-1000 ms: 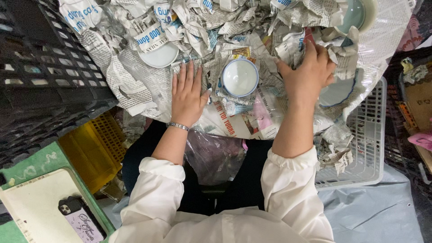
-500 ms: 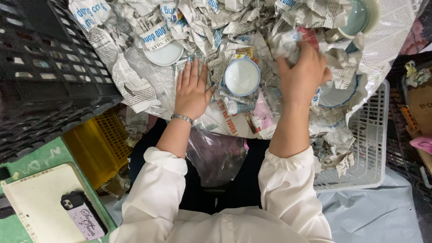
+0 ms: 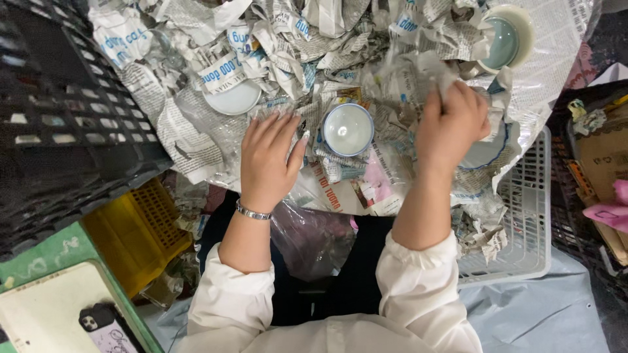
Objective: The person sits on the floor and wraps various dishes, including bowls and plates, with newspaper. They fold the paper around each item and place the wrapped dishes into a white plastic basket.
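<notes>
The left hand (image 3: 267,157) lies flat and open, fingers spread, on the crumpled newspaper (image 3: 196,140). The right hand (image 3: 451,124) is closed around a scrunched piece of paper (image 3: 412,75), which looks blurry. Between the two hands sits a small white bowl with a blue rim (image 3: 347,129), mouth up, in the paper pile. A white plate (image 3: 233,99) peeks out above the left hand. A pale green bowl (image 3: 504,39) sits at the top right. A white plastic basket (image 3: 530,216) is on the right, a yellow crate (image 3: 134,232) on the left
</notes>
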